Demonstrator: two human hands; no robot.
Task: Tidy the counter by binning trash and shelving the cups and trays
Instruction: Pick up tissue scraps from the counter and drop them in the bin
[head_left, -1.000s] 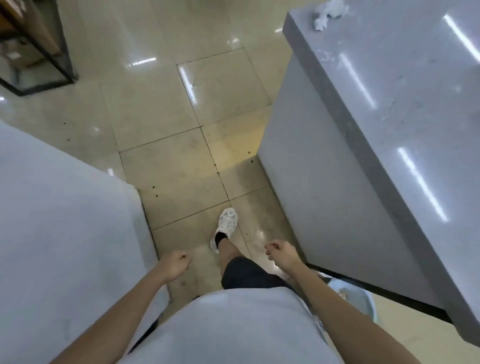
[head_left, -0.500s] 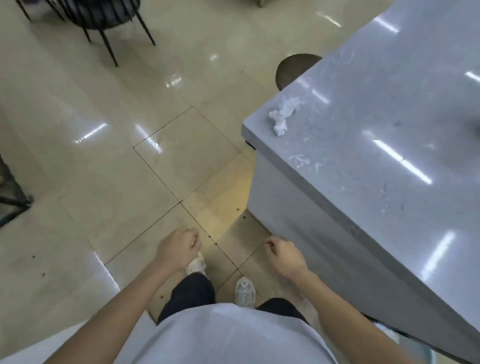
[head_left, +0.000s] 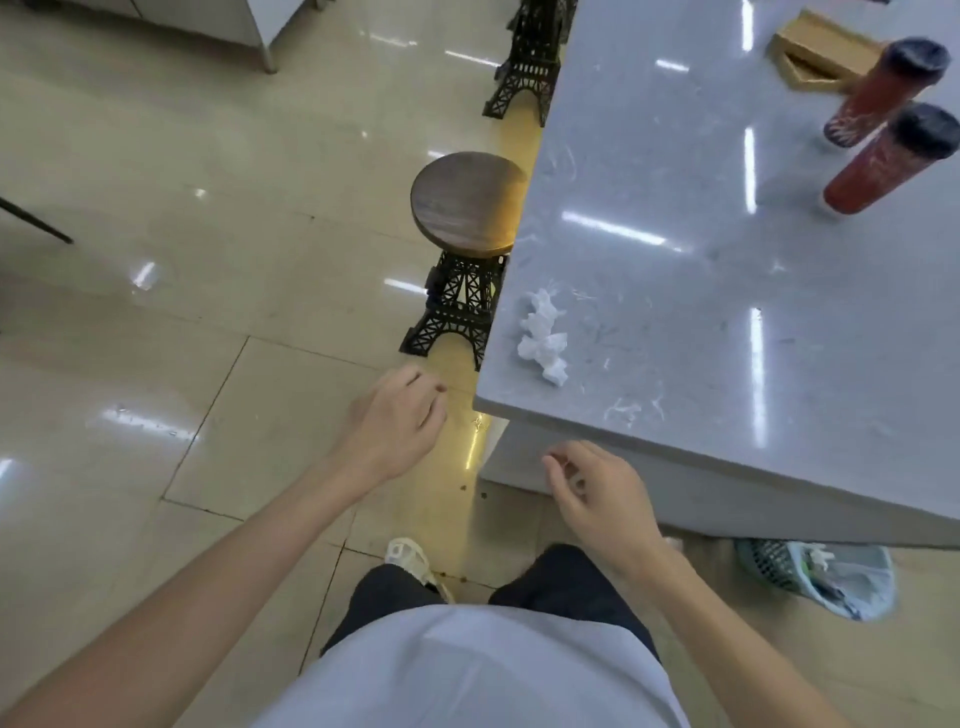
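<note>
Both hands, left (head_left: 397, 421) and right (head_left: 602, 499), are hanging loosely curled, grasping nothing, just off the counter (head_left: 727, 312) corner; tissue (head_left: 543, 335) is lying at its left edge, two cups (head_left: 883, 124) far right.

Grey counter (head_left: 675, 291), white tissue (head_left: 543, 338)

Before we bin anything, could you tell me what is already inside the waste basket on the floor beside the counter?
The waste basket has a pale liner holding some white crumpled scraps and darker bits. The counter overhang covers part of its rim, and anything deeper is hidden.
</note>
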